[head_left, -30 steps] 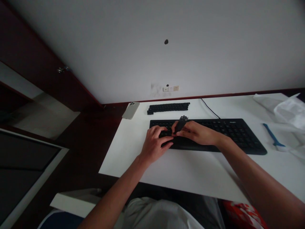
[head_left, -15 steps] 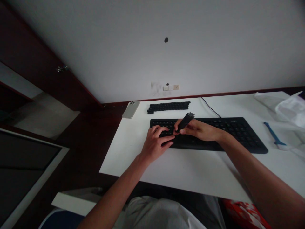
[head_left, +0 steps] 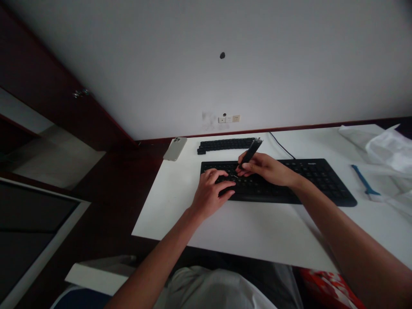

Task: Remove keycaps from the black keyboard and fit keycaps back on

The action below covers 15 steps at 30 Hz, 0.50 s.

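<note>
A pale wall (head_left: 144,64) rises behind a white table (head_left: 167,193). On the table lies a long black keyboard (head_left: 322,180), its left part under the hands. Small light marks show among the keys between the hands. A pale label (head_left: 311,163) sits near its upper right edge, too small to read. Crumpled white plastic (head_left: 389,150) lies at the table's far right; whether it holds anything cannot be told. A red-and-white package (head_left: 325,283) shows below the near edge of the table, its contents hidden.

The left hand (head_left: 209,189) rests at the keyboard's left end, fingers spread and bent, thumb apart from them, fingertips over the keys; no object shows in its grasp. The right hand (head_left: 264,167) pinches a black stick-like tool (head_left: 251,152) between thumb and fingers. The tool tilts, its notched upper end leaning toward the wall and to the right, its lower end down at the keys.

Beyond the keyboard, apart from it, black keycaps (head_left: 225,144) lie packed in rows. A phone (head_left: 175,149) lies camera side up at the table's far left corner. A blue brush (head_left: 363,180) lies to the right of the keyboard, beside the plastic. A thin black cable (head_left: 281,145) runs from the keyboard's far edge toward the wall.
</note>
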{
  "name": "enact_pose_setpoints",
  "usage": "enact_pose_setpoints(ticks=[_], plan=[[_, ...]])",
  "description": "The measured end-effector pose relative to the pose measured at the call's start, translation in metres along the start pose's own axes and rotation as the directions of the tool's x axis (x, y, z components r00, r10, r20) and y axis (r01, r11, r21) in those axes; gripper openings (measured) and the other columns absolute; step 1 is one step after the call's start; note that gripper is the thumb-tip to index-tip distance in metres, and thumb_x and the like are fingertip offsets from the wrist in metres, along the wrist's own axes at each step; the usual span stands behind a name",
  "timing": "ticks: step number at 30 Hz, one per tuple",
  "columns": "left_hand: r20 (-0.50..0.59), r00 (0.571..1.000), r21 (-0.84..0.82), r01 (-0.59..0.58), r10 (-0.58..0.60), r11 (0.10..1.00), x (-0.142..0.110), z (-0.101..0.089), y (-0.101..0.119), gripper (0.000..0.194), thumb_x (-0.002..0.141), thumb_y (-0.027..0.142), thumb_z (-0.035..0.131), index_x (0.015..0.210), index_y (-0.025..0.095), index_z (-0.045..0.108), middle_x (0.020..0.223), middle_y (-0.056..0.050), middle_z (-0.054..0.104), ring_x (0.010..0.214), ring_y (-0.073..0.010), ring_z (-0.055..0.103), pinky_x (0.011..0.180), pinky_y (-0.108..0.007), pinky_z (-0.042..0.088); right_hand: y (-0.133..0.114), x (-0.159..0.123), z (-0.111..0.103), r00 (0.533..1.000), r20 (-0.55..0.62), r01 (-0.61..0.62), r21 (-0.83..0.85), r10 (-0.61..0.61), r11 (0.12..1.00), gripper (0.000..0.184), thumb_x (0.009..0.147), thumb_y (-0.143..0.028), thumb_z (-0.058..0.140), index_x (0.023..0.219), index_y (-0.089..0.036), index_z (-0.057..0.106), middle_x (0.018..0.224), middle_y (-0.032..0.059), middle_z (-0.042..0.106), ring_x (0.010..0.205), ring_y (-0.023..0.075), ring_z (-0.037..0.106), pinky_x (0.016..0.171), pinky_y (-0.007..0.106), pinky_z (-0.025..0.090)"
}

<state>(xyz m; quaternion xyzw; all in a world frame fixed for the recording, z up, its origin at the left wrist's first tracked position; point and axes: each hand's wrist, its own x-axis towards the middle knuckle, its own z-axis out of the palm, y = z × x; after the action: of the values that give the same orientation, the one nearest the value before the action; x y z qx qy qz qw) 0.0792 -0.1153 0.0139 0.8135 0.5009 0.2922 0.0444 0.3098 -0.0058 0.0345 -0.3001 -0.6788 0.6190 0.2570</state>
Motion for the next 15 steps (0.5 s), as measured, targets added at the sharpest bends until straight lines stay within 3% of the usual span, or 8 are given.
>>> enact_pose_setpoints(ticks=[9,15], plan=[[0.065,0.997,0.005,0.039,-0.039,0.999,0.017,0.005,0.006,0.032,0.080,0.041,0.084,0.106,0.025,0.074,0.127,-0.007,0.061,0.123,-0.0291,0.051,0.104,-0.049,0.044,-0.003,-0.003,-0.002,0.997,0.054,-0.058,-0.027,0.059,0.998,0.043,0.091,-0.052,0.070,0.116,-0.019,0.061,0.093,0.0069,0.077,0.092,0.0239,0.076,0.086,0.040,0.062],[0.067,0.997,-0.044,0.032,-0.029,0.999,0.018,0.010,0.003,0.030,0.079,0.039,0.085,0.103,0.025,0.072,0.124,-0.006,0.061,0.123,-0.0276,0.052,0.104,-0.048,0.044,-0.004,-0.003,0.000,0.997,0.058,-0.054,-0.029,0.056,0.998,0.046,0.089,-0.053,0.071,0.117,-0.017,0.061,0.090,0.0066,0.077,0.091,0.0242,0.076,0.088,0.042,0.063]])
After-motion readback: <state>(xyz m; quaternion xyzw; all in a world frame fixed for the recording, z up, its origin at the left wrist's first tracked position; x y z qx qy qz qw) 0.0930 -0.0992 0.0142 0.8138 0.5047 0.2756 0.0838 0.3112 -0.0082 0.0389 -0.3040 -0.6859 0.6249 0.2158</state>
